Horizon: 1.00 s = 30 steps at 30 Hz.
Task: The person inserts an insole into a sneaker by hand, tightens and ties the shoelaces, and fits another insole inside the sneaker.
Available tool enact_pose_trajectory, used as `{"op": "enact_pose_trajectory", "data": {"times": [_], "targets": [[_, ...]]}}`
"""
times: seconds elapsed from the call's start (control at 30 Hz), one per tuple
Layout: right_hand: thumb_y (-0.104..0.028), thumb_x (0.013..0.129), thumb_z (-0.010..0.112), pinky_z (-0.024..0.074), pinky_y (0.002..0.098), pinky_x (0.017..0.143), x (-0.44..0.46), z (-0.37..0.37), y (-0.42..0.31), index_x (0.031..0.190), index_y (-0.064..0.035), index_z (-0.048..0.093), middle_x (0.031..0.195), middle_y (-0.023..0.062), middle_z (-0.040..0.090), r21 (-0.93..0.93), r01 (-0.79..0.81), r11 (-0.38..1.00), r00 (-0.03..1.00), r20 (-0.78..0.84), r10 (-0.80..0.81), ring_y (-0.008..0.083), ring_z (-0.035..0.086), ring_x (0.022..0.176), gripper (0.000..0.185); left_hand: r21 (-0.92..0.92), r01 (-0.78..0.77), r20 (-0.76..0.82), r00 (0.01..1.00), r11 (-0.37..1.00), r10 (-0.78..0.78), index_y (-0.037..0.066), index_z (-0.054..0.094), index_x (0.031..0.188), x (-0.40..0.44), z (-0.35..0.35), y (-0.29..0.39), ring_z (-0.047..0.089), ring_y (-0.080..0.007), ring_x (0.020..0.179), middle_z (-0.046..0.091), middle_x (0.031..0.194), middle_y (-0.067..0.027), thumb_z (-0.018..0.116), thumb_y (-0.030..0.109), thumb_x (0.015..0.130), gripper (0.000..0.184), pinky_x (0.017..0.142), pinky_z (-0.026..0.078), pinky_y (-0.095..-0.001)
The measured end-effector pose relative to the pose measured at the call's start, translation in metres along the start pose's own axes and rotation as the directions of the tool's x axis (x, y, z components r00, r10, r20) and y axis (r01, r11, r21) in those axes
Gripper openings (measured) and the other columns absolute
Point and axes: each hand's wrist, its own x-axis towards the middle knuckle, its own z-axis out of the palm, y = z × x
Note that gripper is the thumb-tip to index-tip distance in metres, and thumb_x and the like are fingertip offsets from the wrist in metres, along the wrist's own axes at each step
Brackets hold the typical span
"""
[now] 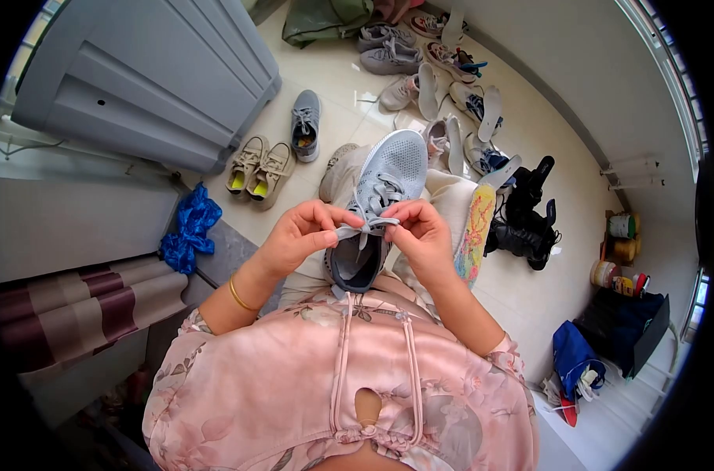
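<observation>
A grey sneaker (394, 161) rests on my lap, its toe pointing away and its dark collar towards me. Across its tongue, the grey shoelace (366, 228) is looped into a bow or knot. My left hand (306, 231) pinches the lace on the left side between thumb and fingers. On the right, my right hand (421, 233) pinches the other side of the same lace. A colourful patterned insole (476, 234) lies beside my right knee. The matching-looking grey sneaker (306, 125) stands on the floor ahead to the left.
Beige shoes (270, 171) stand ahead-left, near a large grey plastic cabinet (149, 71). Several shoes with loose insoles (428, 90) line the floor ahead-right. Black boots (523, 228) sit to the right. A blue plastic bag (190, 228) lies at left, a blue pouch (573, 357) at far right.
</observation>
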Motion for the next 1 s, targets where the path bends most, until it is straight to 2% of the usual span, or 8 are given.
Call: {"op": "enact_pose_trajectory", "data": {"times": [0.17,0.27,0.37,0.47,0.57,0.67,1.0], "targets": [[0.006,0.085,0.055,0.0476,0.0222,0.066,0.001,0.0,-0.004,0.093,-0.0033,0.049,0.1,0.0108,0.061,0.17,-0.112,0.979,0.994,0.04,0.106,0.0096,0.059,0.074,0.014,-0.027,0.046,0.016,0.999,0.999,-0.046,0.006,0.051,0.086,0.003,-0.003,0.0,0.059,-0.014,0.078,0.063,0.105,-0.0213,0.061,0.012,0.087,0.012,0.073,0.049,-0.0264],[0.005,0.086,0.053,0.0469,0.0213,0.065,0.002,0.0,-0.003,0.095,-0.0029,0.05,0.097,0.0079,0.061,0.098,-0.122,0.988,0.992,0.053,0.117,0.0086,0.057,0.073,0.013,-0.04,0.082,0.019,0.997,0.996,-0.081,0.005,0.051,0.088,0.005,-0.004,0.001,0.058,-0.0148,0.076,0.064,0.1,-0.0205,0.059,0.011,0.089,0.011,0.071,0.049,-0.0271],[0.006,0.087,0.051,0.0457,0.0208,0.063,0.001,0.005,-0.002,0.099,-0.0025,0.05,0.093,0.0045,0.06,-0.148,0.027,0.989,0.998,0.064,-0.018,0.0075,0.055,0.071,0.014,-0.038,0.094,0.006,0.996,0.995,-0.094,0.004,0.05,0.091,0.007,-0.001,0.004,0.058,-0.014,0.075,0.063,0.095,-0.0169,0.057,0.011,0.091,0.01,0.07,0.049,-0.0263],[0.004,0.091,0.049,0.0442,0.0203,0.064,0.0,0.005,-0.003,0.099,-0.0033,0.048,0.093,0.0059,0.059,-0.287,0.069,0.956,0.996,0.077,-0.049,0.0082,0.053,0.071,0.011,-0.034,0.082,0.019,0.997,0.996,-0.081,0.003,0.05,0.093,0.009,0.0,0.004,0.057,-0.0127,0.076,0.062,0.092,-0.0129,0.055,0.011,0.093,0.009,0.07,0.048,-0.0251],[0.007,0.089,0.049,0.0432,0.0206,0.065,-0.001,0.003,0.003,0.1,-0.0028,0.05,0.088,0.0019,0.057,-0.308,0.117,0.944,0.993,0.029,-0.113,0.0064,0.051,0.073,0.015,-0.014,0.094,-0.005,0.996,0.995,-0.094,0.003,0.048,0.092,0.009,0.0,0.003,0.055,-0.0137,0.073,0.061,0.087,-0.0125,0.055,0.011,0.092,0.01,0.067,0.047,-0.0264],[0.006,0.089,0.049,0.0419,0.0206,0.065,0.0,0.001,0.004,0.099,-0.0033,0.049,0.087,0.0017,0.056,-0.26,0.165,0.952,0.985,-0.008,-0.173,0.0062,0.05,0.075,0.013,0.019,0.091,-0.007,0.996,0.996,-0.091,0.003,0.048,0.092,0.007,0.001,0.003,0.054,-0.0124,0.073,0.06,0.085,-0.0109,0.055,0.011,0.093,0.01,0.065,0.046,-0.0252],[-0.002,0.091,0.053,0.0404,0.0214,0.061,0.001,-0.011,0.007,0.097,-0.0051,0.047,0.085,0.0034,0.058,-0.059,0.083,0.995,0.994,-0.073,-0.088,0.0074,0.049,0.069,0.009,0.05,0.155,-0.069,0.986,0.987,-0.152,0.004,0.048,0.092,-0.007,-0.004,-0.003,0.05,-0.0104,0.07,0.057,0.082,-0.0084,0.054,0.012,0.093,0.01,0.063,0.042,-0.0231]]}}
